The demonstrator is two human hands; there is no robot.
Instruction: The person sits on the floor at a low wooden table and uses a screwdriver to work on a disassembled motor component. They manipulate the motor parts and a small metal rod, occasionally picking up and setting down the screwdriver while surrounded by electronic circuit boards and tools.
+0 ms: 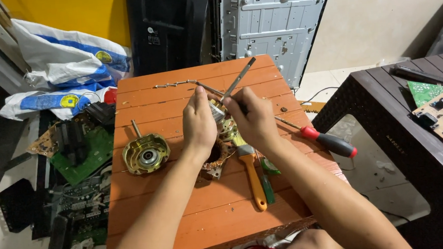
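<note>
left hand [199,122] closed on small metal part [216,111] | right hand [255,119] closed around thin metal rod [239,79], tip angled up | both above copper-wound stator [214,159] on orange surface [196,214] | brush [252,174], red-handled screwdriver [322,139] just right | gold motor housing [145,153] left

Orange slatted tabletop [196,214]; brass motor housing [146,154] left, red-handled screwdriver [321,139] right, orange-handled brush [252,177] centre; green circuit boards [81,155] on floor; dark wicker table [388,128] beside

Motor cover [146,154] left of hands [226,121]; screwdriver [318,138] right, on table [197,230]
</note>
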